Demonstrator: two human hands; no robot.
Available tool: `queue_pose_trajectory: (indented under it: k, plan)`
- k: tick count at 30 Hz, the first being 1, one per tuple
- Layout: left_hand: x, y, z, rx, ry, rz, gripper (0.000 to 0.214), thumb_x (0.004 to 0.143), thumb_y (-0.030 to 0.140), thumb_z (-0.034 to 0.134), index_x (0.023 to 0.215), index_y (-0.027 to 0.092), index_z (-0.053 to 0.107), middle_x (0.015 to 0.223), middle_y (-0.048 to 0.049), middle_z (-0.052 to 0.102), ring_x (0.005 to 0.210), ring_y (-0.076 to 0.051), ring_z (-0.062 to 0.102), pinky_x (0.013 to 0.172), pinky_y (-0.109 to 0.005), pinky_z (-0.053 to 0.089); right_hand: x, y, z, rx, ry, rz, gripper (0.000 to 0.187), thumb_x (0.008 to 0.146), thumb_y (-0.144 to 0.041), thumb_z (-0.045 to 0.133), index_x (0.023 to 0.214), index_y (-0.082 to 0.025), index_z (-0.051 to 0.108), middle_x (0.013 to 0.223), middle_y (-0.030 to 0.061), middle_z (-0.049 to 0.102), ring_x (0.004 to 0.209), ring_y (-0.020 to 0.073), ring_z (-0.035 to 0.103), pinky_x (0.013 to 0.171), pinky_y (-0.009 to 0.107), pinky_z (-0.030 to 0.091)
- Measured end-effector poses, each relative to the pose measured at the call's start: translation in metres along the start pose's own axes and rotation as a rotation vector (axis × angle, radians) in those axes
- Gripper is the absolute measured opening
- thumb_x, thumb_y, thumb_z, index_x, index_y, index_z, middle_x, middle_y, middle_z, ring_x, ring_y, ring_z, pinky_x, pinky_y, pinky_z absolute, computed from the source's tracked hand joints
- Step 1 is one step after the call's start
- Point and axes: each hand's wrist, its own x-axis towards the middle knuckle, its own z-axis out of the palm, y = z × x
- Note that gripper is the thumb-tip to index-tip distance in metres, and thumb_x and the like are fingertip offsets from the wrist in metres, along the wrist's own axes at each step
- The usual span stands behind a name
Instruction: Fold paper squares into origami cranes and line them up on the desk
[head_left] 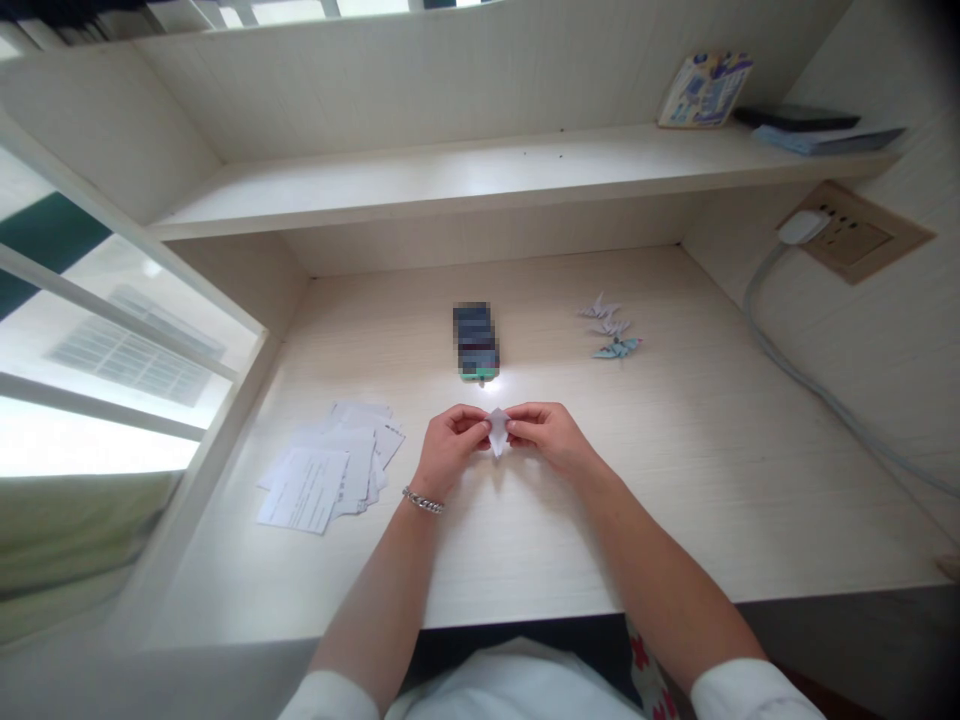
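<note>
Both my hands meet over the middle of the pale wooden desk (675, 480). My left hand (448, 448), with a chain bracelet at the wrist, pinches the left side of a small folded white paper (498, 428). From the other side, my right hand (546, 435) pinches the same paper. The paper is held just above the desk, its point hanging downward between my fingertips.
A loose pile of white paper slips (330, 475) lies to the left. A phone (475, 342) rests behind my hands. Three folded paper cranes (611, 328) sit at the back right. A shelf (465, 175) holds a card and books; a cable (795, 360) runs from the wall socket.
</note>
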Motion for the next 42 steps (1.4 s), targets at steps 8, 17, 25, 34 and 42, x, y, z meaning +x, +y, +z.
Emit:
queue_pose_trajectory:
  k: [8, 17, 25, 34, 42]
  plan:
    - [-0.002, 0.003, 0.000, -0.023, -0.033, 0.000, 0.016, 0.067, 0.022, 0.067, 0.081, 0.014, 0.066, 0.075, -0.0040, 0.066, 0.067, -0.013, 0.061, 0.061, -0.025, 0.051, 0.000, 0.000, -0.002, 0.063, -0.003, 0.021, 0.024, 0.057, -0.022, 0.075, 0.080, -0.016, 0.075, 0.065, 0.0034, 0.068, 0.059, 0.0122, 0.059, 0.061, 0.027, 0.048]
    - [-0.002, 0.003, 0.000, -0.021, -0.035, -0.018, 0.014, 0.067, 0.019, 0.065, 0.078, 0.013, 0.070, 0.075, -0.0051, 0.067, 0.067, -0.014, 0.061, 0.064, -0.028, 0.052, -0.001, -0.003, -0.003, 0.068, -0.017, 0.023, 0.024, 0.059, -0.031, 0.074, 0.076, -0.014, 0.075, 0.073, 0.0078, 0.070, 0.066, 0.0162, 0.062, 0.064, 0.030, 0.050]
    - [-0.001, 0.002, 0.002, 0.061, 0.013, -0.022, 0.021, 0.064, 0.027, 0.071, 0.079, 0.012, 0.070, 0.075, -0.0071, 0.068, 0.068, -0.015, 0.062, 0.063, -0.027, 0.051, 0.000, 0.003, 0.002, -0.074, 0.072, -0.052, 0.026, 0.055, -0.031, 0.077, 0.076, -0.016, 0.073, 0.070, 0.0050, 0.070, 0.066, 0.0172, 0.062, 0.064, 0.030, 0.050]
    - [0.003, -0.005, -0.001, 0.092, 0.072, 0.020, 0.033, 0.060, 0.025, 0.076, 0.089, 0.013, 0.063, 0.065, -0.0017, 0.064, 0.060, -0.012, 0.059, 0.058, -0.024, 0.050, 0.002, 0.007, 0.003, -0.052, 0.073, -0.047, 0.024, 0.057, -0.030, 0.077, 0.075, -0.016, 0.070, 0.066, 0.0033, 0.067, 0.063, 0.0154, 0.062, 0.060, 0.028, 0.050]
    - [0.003, -0.006, -0.001, 0.022, 0.060, 0.084, 0.035, 0.065, 0.030, 0.074, 0.094, 0.014, 0.063, 0.069, -0.0031, 0.066, 0.061, -0.012, 0.061, 0.063, -0.026, 0.050, 0.003, 0.005, 0.006, -0.004, 0.123, -0.116, 0.033, 0.052, -0.034, 0.081, 0.071, -0.017, 0.061, 0.058, 0.0008, 0.066, 0.056, 0.0162, 0.062, 0.062, 0.032, 0.052]
